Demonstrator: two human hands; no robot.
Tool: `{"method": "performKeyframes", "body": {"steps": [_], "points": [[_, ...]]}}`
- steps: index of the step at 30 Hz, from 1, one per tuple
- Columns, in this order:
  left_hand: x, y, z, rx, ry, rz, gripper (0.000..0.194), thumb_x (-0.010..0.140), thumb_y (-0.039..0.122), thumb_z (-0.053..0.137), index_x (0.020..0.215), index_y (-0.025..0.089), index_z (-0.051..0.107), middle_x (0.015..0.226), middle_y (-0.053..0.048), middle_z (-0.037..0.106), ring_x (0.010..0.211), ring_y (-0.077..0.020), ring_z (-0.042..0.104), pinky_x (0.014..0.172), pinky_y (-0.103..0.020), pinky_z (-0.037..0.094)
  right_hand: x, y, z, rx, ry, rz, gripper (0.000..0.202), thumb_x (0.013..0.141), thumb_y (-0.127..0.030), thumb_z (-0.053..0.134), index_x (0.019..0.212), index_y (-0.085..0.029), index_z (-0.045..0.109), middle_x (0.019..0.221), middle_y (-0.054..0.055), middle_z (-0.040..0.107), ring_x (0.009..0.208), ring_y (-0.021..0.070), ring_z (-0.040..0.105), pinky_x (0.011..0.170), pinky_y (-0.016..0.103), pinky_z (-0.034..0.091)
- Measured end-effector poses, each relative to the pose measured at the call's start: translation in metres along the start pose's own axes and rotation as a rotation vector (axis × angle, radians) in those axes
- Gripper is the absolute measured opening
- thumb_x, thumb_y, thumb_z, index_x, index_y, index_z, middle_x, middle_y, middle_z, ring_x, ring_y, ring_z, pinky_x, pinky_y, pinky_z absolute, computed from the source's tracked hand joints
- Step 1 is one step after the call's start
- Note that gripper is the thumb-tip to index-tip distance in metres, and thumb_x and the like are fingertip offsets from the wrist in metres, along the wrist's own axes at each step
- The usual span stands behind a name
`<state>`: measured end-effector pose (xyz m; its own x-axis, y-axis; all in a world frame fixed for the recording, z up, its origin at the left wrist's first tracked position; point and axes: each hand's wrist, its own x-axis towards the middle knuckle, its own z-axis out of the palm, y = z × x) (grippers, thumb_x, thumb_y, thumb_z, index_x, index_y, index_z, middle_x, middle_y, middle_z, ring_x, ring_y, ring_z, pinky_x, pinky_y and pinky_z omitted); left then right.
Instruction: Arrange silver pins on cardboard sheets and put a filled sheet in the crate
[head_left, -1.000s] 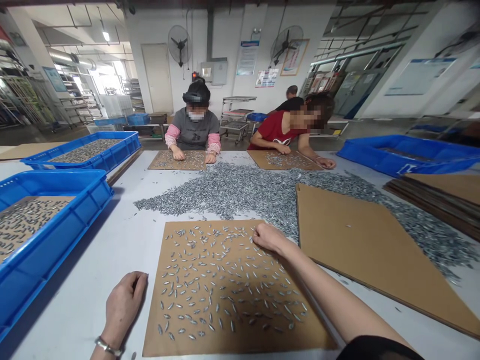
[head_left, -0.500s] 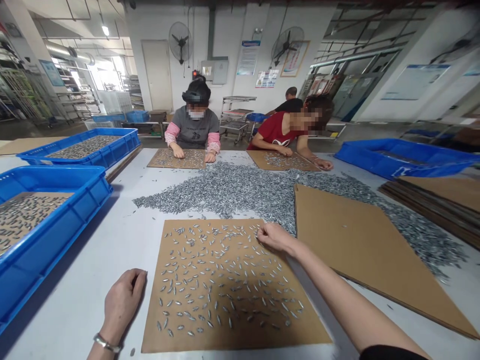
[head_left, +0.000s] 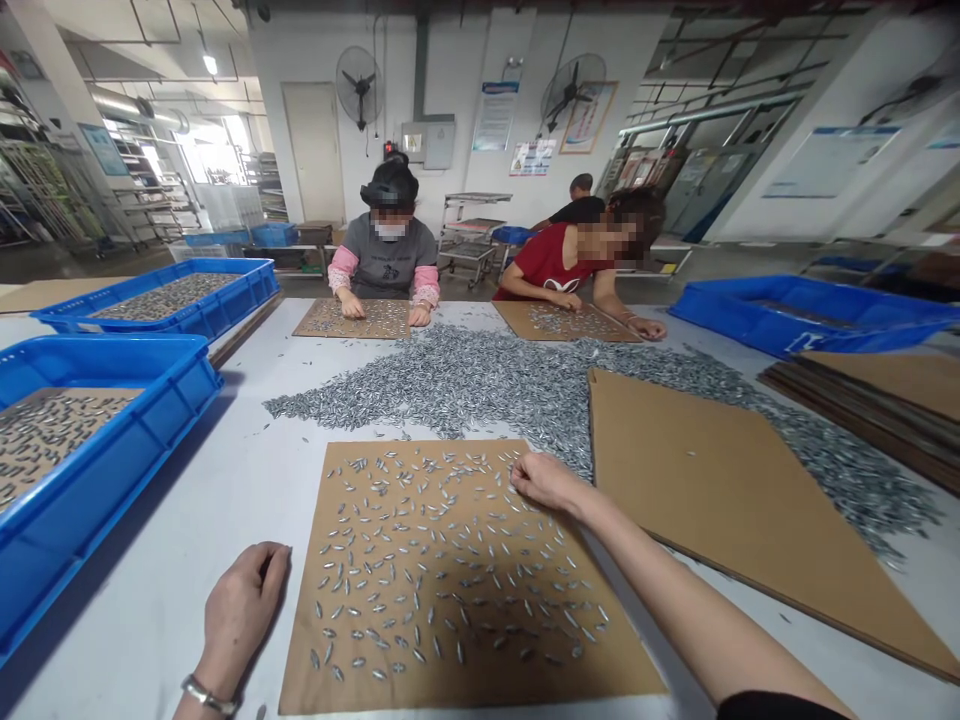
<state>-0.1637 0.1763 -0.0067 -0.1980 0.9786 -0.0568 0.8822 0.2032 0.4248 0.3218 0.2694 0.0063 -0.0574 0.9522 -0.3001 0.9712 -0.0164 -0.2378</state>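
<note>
A brown cardboard sheet lies before me with many small, silvery, spindle-shaped metal pieces spread over it. At its far right corner is my right hand, fingers pinched together low over the pieces; anything between the fingertips is too small to make out. My left hand rests on the white table, left of the sheet and apart from it, curled into a loose fist with nothing visible in it. Beyond the sheet spreads a wide heap of the same metal pieces.
Right of my sheet lies a stack of cardboard, partly over the heap. Blue trays stand at the left, another blue tray at the far right. Across the table, two co-workers handle pieces on their own cardboard sheets.
My right hand has shifted very slightly, staying pinched at the sheet's far right corner. My left hand stays resting in place. The view has tilted a little.
</note>
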Motion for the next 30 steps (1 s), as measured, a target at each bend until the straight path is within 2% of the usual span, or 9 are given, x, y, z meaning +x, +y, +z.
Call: {"method": "performKeyframes", "body": {"steps": [6, 15, 19, 23, 28, 30], "points": [[0.0, 0.002, -0.001, -0.009, 0.028, 0.026, 0.041, 0.096, 0.05, 0.042, 0.091, 0.026, 0.074, 0.094, -0.005, 0.08, 0.082, -0.0237, 0.072, 0.064, -0.029, 0.046, -0.007, 0.0, -0.001, -0.049, 0.031, -0.021, 0.017, 0.086, -0.014, 0.055, 0.075, -0.02, 0.067, 0.07, 0.002, 0.065, 0.067, 0.0149, 0.054, 0.061, 0.026, 0.027], [0.0, 0.0, 0.0, -0.016, 0.028, 0.035, 0.039, 0.096, 0.05, 0.044, 0.09, 0.026, 0.074, 0.095, -0.004, 0.08, 0.082, -0.0231, 0.071, 0.064, -0.029, 0.046, -0.022, -0.008, 0.012, -0.149, 0.075, -0.045, 0.017, 0.089, -0.012, 0.056, 0.093, -0.019, 0.071, 0.103, 0.009, 0.075, 0.09, 0.0198, 0.066, 0.07, 0.026, 0.032], [0.001, 0.001, 0.0, -0.016, 0.042, 0.052, 0.037, 0.096, 0.048, 0.046, 0.089, 0.026, 0.074, 0.093, -0.005, 0.08, 0.08, -0.0225, 0.071, 0.063, -0.029, 0.046, -0.028, -0.012, 0.013, -0.173, 0.065, -0.076, 0.018, 0.088, -0.01, 0.057, 0.091, -0.02, 0.071, 0.104, 0.008, 0.075, 0.09, 0.0196, 0.066, 0.071, 0.026, 0.034], [0.001, 0.002, -0.001, -0.025, 0.034, 0.054, 0.037, 0.096, 0.049, 0.045, 0.09, 0.026, 0.074, 0.096, -0.004, 0.08, 0.08, -0.0225, 0.071, 0.063, -0.029, 0.046, -0.033, -0.009, 0.002, -0.175, 0.074, -0.07, 0.018, 0.09, -0.011, 0.056, 0.089, -0.021, 0.072, 0.099, 0.007, 0.075, 0.089, 0.0193, 0.066, 0.071, 0.026, 0.034], [0.001, 0.003, -0.002, -0.036, 0.008, 0.039, 0.039, 0.094, 0.053, 0.043, 0.09, 0.027, 0.073, 0.101, -0.004, 0.08, 0.084, -0.0241, 0.071, 0.067, -0.03, 0.048, -0.039, 0.007, -0.024, -0.167, 0.203, 0.055, 0.023, 0.099, -0.019, 0.05, 0.095, -0.019, 0.073, 0.105, 0.01, 0.074, 0.093, 0.0205, 0.065, 0.072, 0.026, 0.034], [0.001, 0.003, -0.002, -0.035, 0.005, 0.039, 0.04, 0.093, 0.053, 0.043, 0.091, 0.027, 0.073, 0.103, -0.004, 0.08, 0.085, -0.0243, 0.071, 0.068, -0.031, 0.048, -0.043, 0.008, -0.027, -0.181, 0.206, 0.076, 0.023, 0.1, -0.021, 0.051, 0.094, -0.019, 0.072, 0.104, 0.011, 0.074, 0.092, 0.0206, 0.065, 0.071, 0.026, 0.034]]}}
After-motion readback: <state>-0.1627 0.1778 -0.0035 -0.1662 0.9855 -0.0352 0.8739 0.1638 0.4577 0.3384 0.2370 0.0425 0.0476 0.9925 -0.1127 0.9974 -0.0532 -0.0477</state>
